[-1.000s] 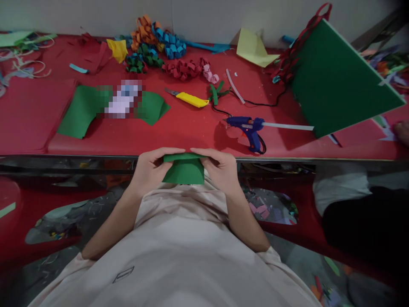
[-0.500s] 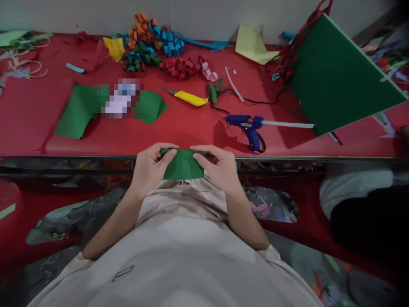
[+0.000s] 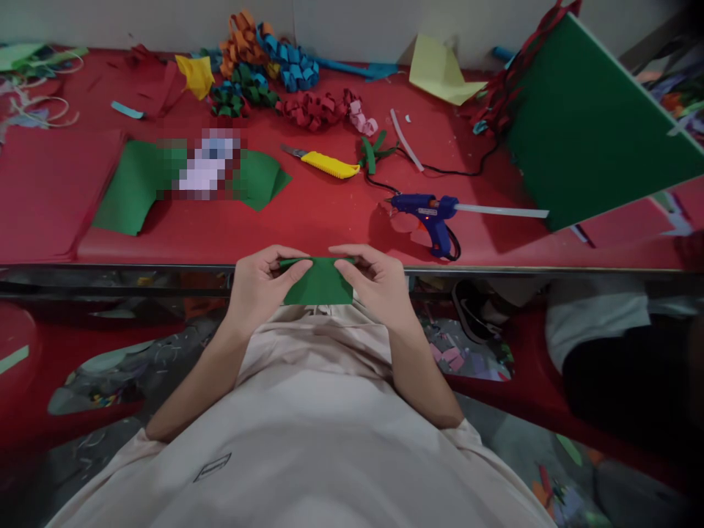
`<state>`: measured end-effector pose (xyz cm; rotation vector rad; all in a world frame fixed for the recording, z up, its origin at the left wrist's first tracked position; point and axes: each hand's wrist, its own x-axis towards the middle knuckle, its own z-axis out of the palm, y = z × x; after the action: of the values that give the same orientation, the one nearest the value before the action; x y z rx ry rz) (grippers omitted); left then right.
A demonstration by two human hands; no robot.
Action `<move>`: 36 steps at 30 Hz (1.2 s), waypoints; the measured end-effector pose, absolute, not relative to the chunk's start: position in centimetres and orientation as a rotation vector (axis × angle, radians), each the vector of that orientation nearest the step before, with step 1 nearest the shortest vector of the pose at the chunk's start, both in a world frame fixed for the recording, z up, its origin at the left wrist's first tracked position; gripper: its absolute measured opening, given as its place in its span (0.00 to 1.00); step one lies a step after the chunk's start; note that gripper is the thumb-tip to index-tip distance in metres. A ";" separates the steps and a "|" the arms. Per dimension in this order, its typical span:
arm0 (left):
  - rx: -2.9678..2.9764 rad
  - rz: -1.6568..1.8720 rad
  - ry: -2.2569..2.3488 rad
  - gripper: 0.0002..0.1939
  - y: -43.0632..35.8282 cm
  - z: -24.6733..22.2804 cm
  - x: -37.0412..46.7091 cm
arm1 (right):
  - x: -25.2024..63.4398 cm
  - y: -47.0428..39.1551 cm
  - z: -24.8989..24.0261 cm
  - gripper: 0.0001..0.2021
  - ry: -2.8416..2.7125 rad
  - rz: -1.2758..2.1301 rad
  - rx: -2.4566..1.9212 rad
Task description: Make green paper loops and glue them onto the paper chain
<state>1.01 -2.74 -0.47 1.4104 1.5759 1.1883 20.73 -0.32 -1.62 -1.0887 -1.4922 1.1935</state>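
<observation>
A small piece of green paper (image 3: 319, 284) is held just off the near table edge, in front of my waist. Its upper edge looks rolled or folded over. My left hand (image 3: 262, 282) pinches the left end of that edge between thumb and fingers. At the right end, my right hand (image 3: 377, 279) grips the same edge in a like pinch. Beyond my right hand a blue hot glue gun (image 3: 432, 213) lies on its side, a white glue stick (image 3: 500, 210) poking out of its back. A yellow utility knife (image 3: 330, 165) lies farther back with its blade out.
On the red table (image 3: 330, 224) are larger green paper (image 3: 129, 191), a stack of red sheets (image 3: 55, 194) and curled paper chains (image 3: 300, 70). A green board (image 3: 594, 132) leans at right. The glue gun's black cord (image 3: 456, 173) runs behind it. Another person's shoe (image 3: 474, 312) shows below.
The view has tilted slightly, and a shoe has come into sight under the table at right. My hands keep their pinch on the green paper, with the thumbs shifted slightly.
</observation>
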 end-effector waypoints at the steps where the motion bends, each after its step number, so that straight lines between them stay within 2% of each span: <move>1: 1.416 1.184 1.566 0.12 -2.7 -0.5 1.0 | 20.6 -0.3 -1.6 0.12 -1.487 1.204 -1.091; 24: 1.324 1.167 1.463 0.14 -2.5 -0.9 0.8 | 20.7 0.4 -2.1 0.09 -1.480 1.253 -1.133; 36: 1.465 1.156 1.475 0.12 -2.7 0.0 1.4 | 20.4 0.2 -1.0 0.08 -1.586 1.118 -1.143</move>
<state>1.39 -2.75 0.01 1.4650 1.4753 1.1555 20.42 0.24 -1.03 -1.1428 -1.5859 1.1178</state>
